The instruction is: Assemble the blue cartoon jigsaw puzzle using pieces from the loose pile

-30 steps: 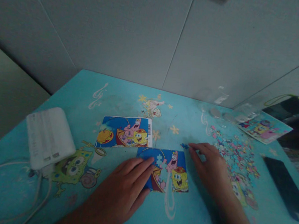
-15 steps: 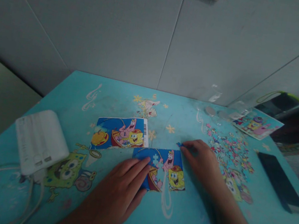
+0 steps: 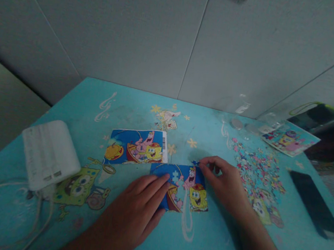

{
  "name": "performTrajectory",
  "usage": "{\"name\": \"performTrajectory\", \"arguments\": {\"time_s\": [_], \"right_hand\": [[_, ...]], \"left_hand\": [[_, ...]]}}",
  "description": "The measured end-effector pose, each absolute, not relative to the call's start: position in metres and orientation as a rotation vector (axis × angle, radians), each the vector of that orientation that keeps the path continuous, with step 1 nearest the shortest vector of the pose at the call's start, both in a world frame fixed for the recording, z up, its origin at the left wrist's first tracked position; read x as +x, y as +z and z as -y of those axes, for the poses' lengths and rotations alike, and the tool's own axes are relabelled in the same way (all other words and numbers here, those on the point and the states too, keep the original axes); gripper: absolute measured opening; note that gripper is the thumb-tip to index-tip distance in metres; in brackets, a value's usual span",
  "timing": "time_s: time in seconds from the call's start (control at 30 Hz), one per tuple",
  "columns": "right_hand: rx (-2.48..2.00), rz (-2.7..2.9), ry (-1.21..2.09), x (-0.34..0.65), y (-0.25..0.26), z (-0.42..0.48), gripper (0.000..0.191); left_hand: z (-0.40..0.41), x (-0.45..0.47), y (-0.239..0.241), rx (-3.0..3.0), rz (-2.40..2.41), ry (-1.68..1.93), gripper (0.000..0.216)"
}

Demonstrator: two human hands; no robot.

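Puzzle pc (image 3: 195,162) (blue) juts from R grip (image 3: 224,182).

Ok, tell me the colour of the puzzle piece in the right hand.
The puzzle piece in the right hand is blue, seen in the head view.

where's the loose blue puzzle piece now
In the head view, the blue piece is held by the right hand, right of centre, near the far edge of the puzzle.

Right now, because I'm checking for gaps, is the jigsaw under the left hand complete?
No: the light-blue tabletop shows through gaps in the jigsaw, beside the left hand.
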State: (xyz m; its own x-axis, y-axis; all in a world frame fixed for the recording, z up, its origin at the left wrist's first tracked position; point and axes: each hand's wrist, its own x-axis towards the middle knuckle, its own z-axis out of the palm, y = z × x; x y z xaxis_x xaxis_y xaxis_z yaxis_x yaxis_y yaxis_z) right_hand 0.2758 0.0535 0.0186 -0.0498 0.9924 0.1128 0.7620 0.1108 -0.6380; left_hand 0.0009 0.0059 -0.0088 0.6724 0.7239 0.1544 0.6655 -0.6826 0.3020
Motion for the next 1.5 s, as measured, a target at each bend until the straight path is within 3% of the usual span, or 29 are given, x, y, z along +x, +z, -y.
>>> {"name": "performTrajectory", "arguments": {"time_s": [0.33, 1.5], "right_hand": [[-1.3, 2.025, 0.988, 0.247, 0.029, -0.049, 0.019], [-1.337, 2.352, 0.372, 0.243, 0.009, -0.04, 0.019]], "left_hand": [[-0.006, 0.002, -0.009, 2.646, -1.123, 0.419, 0.055], [-0.006, 0.004, -0.008, 2.644, -1.125, 0.434, 0.052]]}}
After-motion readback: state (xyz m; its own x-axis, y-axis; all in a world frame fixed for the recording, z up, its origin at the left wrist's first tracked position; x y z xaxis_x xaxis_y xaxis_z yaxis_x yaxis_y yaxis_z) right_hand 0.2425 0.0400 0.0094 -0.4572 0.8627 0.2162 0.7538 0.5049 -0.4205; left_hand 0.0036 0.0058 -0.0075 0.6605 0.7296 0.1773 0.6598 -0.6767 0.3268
